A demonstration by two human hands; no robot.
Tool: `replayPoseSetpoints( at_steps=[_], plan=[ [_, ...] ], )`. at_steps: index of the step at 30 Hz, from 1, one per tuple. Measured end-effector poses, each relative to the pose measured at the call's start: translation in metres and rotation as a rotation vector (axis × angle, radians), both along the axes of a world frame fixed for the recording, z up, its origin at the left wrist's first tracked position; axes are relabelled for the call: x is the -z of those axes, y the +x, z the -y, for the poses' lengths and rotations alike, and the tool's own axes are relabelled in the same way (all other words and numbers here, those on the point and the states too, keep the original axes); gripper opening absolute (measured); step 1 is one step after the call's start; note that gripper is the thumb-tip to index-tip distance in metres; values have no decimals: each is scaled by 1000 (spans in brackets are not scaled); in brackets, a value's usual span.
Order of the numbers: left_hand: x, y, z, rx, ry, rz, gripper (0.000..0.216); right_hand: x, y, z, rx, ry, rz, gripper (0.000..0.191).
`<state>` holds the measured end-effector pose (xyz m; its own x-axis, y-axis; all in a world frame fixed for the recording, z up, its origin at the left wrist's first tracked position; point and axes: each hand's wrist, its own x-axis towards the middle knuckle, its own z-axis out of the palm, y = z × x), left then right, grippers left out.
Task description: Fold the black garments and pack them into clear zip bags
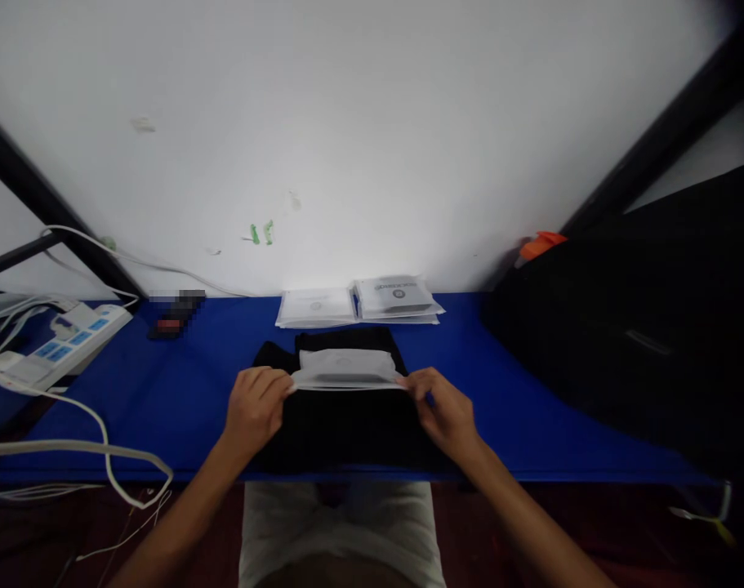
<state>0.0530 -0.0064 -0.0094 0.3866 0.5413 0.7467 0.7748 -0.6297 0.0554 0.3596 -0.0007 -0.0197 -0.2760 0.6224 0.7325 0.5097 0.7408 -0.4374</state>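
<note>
**Holding a thin bag by both ends over a black cloth**

At the far left of the blue table (163,392), note a white power strip (71,339) with loose cables (102,433). Better to hold the left elbow away from them.

Just left of centre, find the left hand (255,408), closed in a pinch on the left end of a pale plastic bag (344,367). Grip that end firmly, but without crushing the thin film.

In the middle, see the plastic bag stretched flat between both hands, over the far part of a folded black cloth (347,425) at the near edge of the table. Hard to tell whether touching the cloth or just above it. Probably best to pull equally on both sides, so as not to let the film sag or twist, and to hold it level and centred over the cloth.

Just right of centre, find the right hand (448,412), also closed in a pinch, on the right end of the bag.

Behind, against the wall, two low piles of flat packets (359,304), well apart from the hands.

At the far right, a large black bag (641,327) with an orange piece (543,243) at its top. Leave some room on that side.
</note>
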Motion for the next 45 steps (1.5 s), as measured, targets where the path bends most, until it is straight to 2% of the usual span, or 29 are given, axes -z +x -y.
replayPoseSetpoints(
  at_steps=[2, 4, 6, 8, 11, 13, 16, 18, 20, 24, 26, 28, 32, 35, 37, 39, 42, 45],
  plan=[
    [4, -15, 4, -32, -48, -20, 11, 2, 5, 0, 10, -29, 4, 23],
    [7, -20, 10, 0, -149, -43, 12, 5, 9, 0, -30, -79, 48, 21],
    [9, -18, 15, 64, -251, -57, 8, 6, 12, 1, -69, -148, 151, 24],
    [9, -10, 18, 116, -295, -59, 8, 6, 16, 4, -94, -179, 278, 34],
    [7, 6, 15, 158, -262, -67, 17, -1, 14, 11, -95, -92, 359, 43],
    [4, 17, 8, 185, -264, -117, 13, -7, 5, 18, -133, -1, 339, 41],
    [-3, 30, -2, 201, -262, -185, 7, -14, -22, 26, -275, 61, 380, 34],
    [-9, 36, -7, 184, -219, -165, 10, -15, -43, 27, -302, 57, 466, 33],
    [-14, 39, -11, 157, -163, -112, 11, -14, -61, 21, -224, -1, 563, 38],
    [-20, 39, -13, 125, -119, -84, 11, -7, -83, 2, 19, -213, 700, 49],
    [-18, 38, -13, 118, -134, -97, 11, -4, -87, -7, 59, -224, 735, 47],
    [-14, 37, -13, 117, -180, -115, 12, -1, -88, -14, 64, -176, 778, 41],
    [-10, 34, -14, 101, -273, -181, 29, -4, -81, -15, 23, -21, 827, 29],
    [-18, 32, -21, 111, -241, -155, 37, -15, -71, -3, -90, 242, 698, 25],
    [-28, 30, -29, 133, -190, -90, 43, -27, -63, 8, -177, 445, 577, 25],
    [-39, 28, -41, 148, -123, -18, 46, -38, -56, 18, -234, 576, 488, 23],
    [-46, 25, -68, 132, -70, 47, 43, -49, -50, 23, -256, 628, 407, 18],
    [-38, 20, -104, -5, -179, 45, 41, -47, -47, 20, -258, 595, 389, 19]
  ],
)
